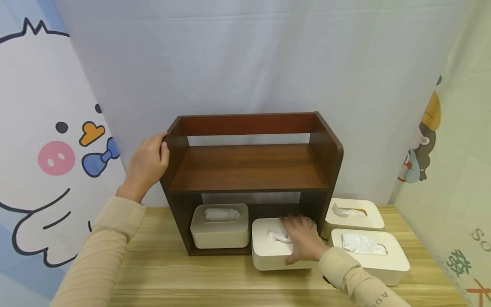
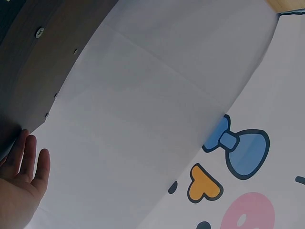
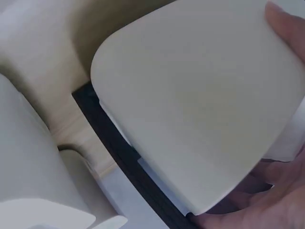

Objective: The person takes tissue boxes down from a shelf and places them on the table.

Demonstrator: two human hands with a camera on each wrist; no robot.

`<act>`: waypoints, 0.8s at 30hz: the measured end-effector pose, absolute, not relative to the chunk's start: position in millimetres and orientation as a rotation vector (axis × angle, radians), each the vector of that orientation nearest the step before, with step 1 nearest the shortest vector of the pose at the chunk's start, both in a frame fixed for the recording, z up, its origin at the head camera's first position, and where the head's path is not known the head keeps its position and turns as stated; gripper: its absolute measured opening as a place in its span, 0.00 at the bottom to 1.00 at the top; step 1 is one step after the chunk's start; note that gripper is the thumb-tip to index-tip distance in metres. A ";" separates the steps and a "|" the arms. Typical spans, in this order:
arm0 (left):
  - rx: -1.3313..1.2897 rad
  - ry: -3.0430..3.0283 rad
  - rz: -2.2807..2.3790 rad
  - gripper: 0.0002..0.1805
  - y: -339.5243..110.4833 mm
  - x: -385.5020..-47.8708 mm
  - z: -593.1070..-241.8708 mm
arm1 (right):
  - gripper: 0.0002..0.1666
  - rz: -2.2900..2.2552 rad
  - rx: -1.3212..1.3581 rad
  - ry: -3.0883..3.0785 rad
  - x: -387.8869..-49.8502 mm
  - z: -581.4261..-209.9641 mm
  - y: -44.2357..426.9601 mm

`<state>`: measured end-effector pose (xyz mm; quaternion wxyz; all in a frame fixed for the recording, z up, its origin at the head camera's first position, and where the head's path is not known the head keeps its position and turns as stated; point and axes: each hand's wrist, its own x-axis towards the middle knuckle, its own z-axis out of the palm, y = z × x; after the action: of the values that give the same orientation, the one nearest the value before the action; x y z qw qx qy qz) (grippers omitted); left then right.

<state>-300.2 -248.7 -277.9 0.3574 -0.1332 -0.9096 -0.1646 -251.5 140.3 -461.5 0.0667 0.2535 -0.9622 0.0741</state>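
A dark brown two-tier wooden shelf (image 1: 249, 166) stands on the table. My left hand (image 1: 147, 164) holds the upper front edge of its left side panel; the left wrist view shows fingers (image 2: 29, 155) beside the panel's dark wood. With my right hand (image 1: 304, 241) I grip a cream tissue box (image 1: 264, 253) from above, thumb on the near side and fingers over the far side. This box sits partly inside the lower tier on the right, its front jutting out. To its left, another tissue box (image 1: 220, 234) sits within the lower tier.
Right of the shelf stand two more cream tissue boxes, one farther back (image 1: 372, 219) and one nearer (image 1: 395, 251). The wood-grain table (image 1: 184, 277) runs under everything. A pale cloth backdrop (image 1: 245, 64) hangs behind, with cartoon-printed panels on both sides.
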 end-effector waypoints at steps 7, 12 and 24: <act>-0.350 -2.351 -0.441 0.21 -247.2 -299.2 -277.0 | 0.68 0.295 0.787 -2.940 -226.8 -464.2 144.0; -0.346 -2.351 -0.443 0.21 -247.0 -298.8 -276.8 | 0.68 0.306 0.771 -2.969 -212.1 -469.2 146.4; -0.343 -2.356 -0.443 0.21 -247.5 -300.7 -278.4 | 0.69 0.288 0.745 -2.963 -187.3 -488.5 157.7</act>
<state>-300.7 -247.5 -278.4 0.3521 -0.1326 -0.9105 -0.1713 -187.3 157.7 -488.5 0.0363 0.2424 -0.9649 0.0939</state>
